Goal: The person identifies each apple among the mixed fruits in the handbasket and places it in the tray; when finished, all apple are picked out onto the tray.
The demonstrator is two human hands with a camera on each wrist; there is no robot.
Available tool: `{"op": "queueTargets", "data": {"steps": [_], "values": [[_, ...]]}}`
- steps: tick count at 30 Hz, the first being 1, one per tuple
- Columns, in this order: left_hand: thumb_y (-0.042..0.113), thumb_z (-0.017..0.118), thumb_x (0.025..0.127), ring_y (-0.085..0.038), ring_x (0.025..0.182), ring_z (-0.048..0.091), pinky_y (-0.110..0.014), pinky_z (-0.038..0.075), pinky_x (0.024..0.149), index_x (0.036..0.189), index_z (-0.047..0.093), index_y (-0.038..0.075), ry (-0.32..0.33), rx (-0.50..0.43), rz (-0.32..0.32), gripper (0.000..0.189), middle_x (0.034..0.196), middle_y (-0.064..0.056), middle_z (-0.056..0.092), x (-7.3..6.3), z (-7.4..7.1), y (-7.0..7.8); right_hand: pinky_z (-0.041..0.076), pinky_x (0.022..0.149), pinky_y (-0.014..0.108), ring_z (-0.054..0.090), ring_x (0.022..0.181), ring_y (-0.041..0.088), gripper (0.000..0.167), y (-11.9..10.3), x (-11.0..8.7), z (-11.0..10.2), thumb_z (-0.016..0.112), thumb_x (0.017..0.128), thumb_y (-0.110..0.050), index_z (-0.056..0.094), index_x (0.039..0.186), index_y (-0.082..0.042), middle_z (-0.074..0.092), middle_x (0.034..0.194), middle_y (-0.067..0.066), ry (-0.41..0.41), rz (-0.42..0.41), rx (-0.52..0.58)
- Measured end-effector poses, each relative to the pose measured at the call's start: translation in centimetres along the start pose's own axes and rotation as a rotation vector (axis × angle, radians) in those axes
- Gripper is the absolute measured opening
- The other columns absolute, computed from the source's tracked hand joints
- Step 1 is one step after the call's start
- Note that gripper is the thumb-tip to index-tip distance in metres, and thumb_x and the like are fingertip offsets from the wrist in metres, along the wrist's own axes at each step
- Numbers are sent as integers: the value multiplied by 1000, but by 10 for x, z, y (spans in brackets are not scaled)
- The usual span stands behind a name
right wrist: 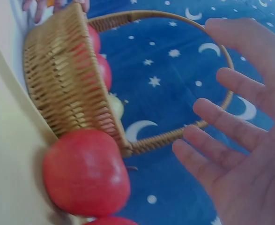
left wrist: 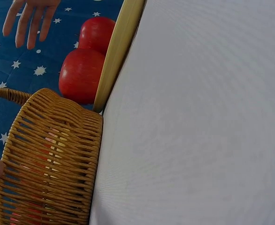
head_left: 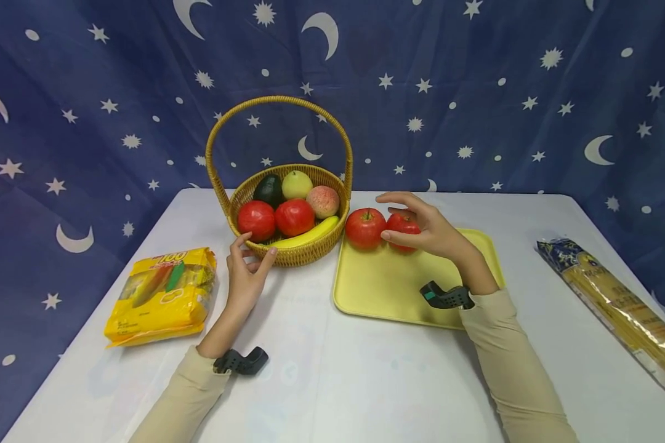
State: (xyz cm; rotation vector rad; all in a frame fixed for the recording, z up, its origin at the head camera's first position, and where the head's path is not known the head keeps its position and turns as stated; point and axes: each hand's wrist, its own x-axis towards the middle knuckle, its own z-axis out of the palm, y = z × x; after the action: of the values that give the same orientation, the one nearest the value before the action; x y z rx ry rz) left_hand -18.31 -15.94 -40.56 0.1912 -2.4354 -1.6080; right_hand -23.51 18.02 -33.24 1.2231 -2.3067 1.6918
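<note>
bracing, it seems, the near rim of a round brown wicker basket (head_left: 310, 253) with the left grip (head_left: 246, 277), curling fingertips and thumb at the edge. hovering with the right grip (head_left: 429, 227), holding its fingers spread and pinching nothing. partly covering with it a small red apple (head_left: 401, 223) on a shallow pale-yellow plastic tray (head_left: 399, 286), and having a large glossy red apple (head_left: 366, 229) just to its left, between it and the basket. holding, beyond the left grip, a curved yellow banana (head_left: 307, 237) inside the basket.

judging by such smooth, round skins, best cupping one apple at its widest part, setting thumb and fingertips on opposite sides, and squeezing only enough against slipping. probably wisest coming down from above, sparing the neighbouring apple a rolling nudge, while steadying the rim without tipping.
</note>
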Motion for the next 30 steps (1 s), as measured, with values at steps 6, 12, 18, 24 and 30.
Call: {"op": "queueTargets", "data": {"steps": [6, 12, 18, 24, 30], "values": [[34, 61, 97, -28, 94, 53, -17, 44, 74, 147, 23, 19, -5, -7, -8, 64, 125, -20, 32, -1, -1, 0, 43, 99, 54, 43, 124, 45, 52, 3, 12, 21, 71, 86, 2, 50, 133, 3, 47, 136, 19, -93, 0, 49], [34, 61, 97, -28, 93, 53, -16, 44, 73, 147, 23, 17, -9, -7, -5, 64, 125, -21, 32, 0, -2, 1, 37, 104, 57, 40, 131, 36, 52, 8, 20, 38, 71, 88, -3, 51, 135, 1, 48, 139, 18, -120, 41, 26], [33, 62, 97, -29, 93, 53, -17, 45, 73, 146, 25, 18, -2, -16, 1, 63, 125, -21, 32, 0, -1, 1, 36, 109, 48, 42, 133, 24, 50, 16, 29, 53, 71, 87, 0, 53, 133, 2, 51, 137, 14, -134, 40, 29], [32, 62, 97, -29, 93, 54, -16, 45, 73, 146, 25, 18, -2, -11, 5, 63, 124, -20, 33, 1, -1, 1, 38, 106, 53, 44, 130, 25, 44, 26, 40, 68, 69, 87, 5, 55, 129, 6, 50, 136, 17, -116, -27, 66], [31, 62, 97, -28, 90, 54, -17, 45, 71, 146, 25, 16, -6, -14, 18, 63, 124, -20, 33, 1, -2, 0, 33, 112, 43, 44, 129, 25, 43, 31, 47, 80, 68, 88, 3, 56, 130, 3, 51, 135, 15, -78, -24, 37]]}}
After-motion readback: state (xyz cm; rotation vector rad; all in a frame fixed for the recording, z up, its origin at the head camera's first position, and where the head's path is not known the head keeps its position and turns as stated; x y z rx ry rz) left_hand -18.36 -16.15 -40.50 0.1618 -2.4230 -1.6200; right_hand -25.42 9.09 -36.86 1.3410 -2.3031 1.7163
